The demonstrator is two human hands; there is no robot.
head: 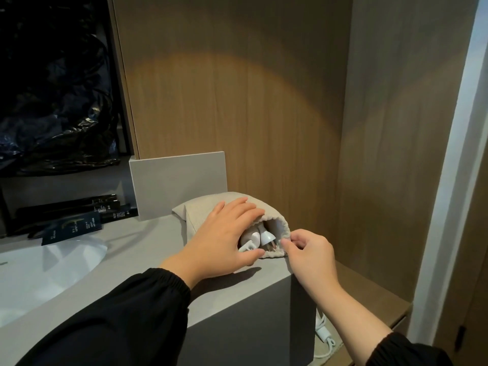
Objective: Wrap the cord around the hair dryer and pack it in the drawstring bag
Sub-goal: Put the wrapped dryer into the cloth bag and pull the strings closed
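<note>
A beige drawstring bag [195,210] lies on its side on the grey counter [148,249], its mouth facing right toward me. Inside the mouth I see the white hair dryer [254,237] with its plug [266,237] and a loop of cord. My left hand [224,239] lies flat over the bag, fingers spread across the top and thumb at the lower lip of the opening. My right hand [309,253] pinches the bag's rim at the right side of the mouth.
A white sink basin [39,270] is at the left, with dark sachets [76,223] behind it. A grey panel [179,184] leans on the wooden wall behind the bag. Another white cord [323,339] lies on the low shelf below the counter's right edge.
</note>
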